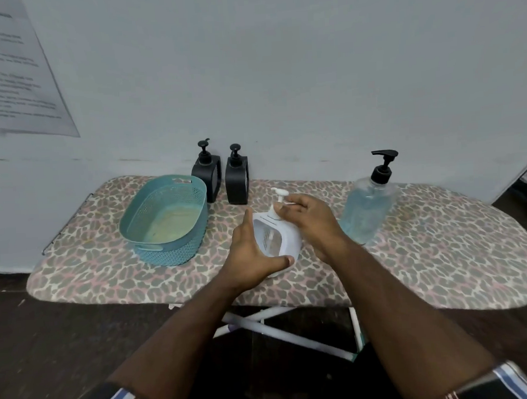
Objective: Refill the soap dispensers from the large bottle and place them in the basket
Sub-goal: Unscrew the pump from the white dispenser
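Note:
A white soap dispenser (276, 238) stands on the ironing board (411, 252) in front of me. My left hand (253, 254) wraps its left side and base. My right hand (312, 221) is closed around the white pump top at its neck. Two black dispensers (207, 174) (236, 178) stand upright at the back by the wall. The large clear bottle (368, 207) of blue soap, with a black pump, stands to the right of my right hand. An empty teal basket (165, 219) sits to the left.
The board has a leopard-print cover and stands against a pale wall. Its white legs (281, 329) show under the front edge, above a dark floor. A printed sheet (14, 69) hangs on the wall at upper left.

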{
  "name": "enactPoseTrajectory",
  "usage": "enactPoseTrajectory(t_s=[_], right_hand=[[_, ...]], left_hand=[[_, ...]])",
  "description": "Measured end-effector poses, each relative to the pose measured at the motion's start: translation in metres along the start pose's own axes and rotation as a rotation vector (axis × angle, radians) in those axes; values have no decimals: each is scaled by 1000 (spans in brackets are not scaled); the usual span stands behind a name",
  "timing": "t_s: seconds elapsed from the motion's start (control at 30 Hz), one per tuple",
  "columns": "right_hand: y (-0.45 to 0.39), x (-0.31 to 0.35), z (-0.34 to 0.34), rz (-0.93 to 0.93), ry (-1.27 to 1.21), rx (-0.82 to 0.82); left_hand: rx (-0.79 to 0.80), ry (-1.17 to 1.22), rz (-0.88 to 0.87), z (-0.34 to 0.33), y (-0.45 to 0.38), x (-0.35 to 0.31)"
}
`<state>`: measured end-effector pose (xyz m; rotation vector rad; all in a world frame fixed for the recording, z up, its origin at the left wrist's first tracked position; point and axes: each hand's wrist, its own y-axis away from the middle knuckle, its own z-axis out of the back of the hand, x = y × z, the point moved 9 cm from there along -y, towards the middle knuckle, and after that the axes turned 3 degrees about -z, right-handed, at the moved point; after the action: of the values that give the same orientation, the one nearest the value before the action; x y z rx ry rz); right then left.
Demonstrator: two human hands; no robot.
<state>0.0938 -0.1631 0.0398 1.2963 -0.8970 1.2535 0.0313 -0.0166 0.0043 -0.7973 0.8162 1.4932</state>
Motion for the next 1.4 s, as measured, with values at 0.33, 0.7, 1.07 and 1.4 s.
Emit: enactPoseTrajectory(t_s=[0.33,0.7,1.07,1.4], right_hand=[[-15,22,-12,48,-15,116],[-31,24,2,52,64,47],[-37,30,3,86,87,5],[-36,37,6,110,74,-32]], left_hand=[[115,39,-55,17,-5,-12],[121,95,-42,11,-21,-10],[83,97,-39,8,-30,-11],[71,99,-58,8,-40,-12]])
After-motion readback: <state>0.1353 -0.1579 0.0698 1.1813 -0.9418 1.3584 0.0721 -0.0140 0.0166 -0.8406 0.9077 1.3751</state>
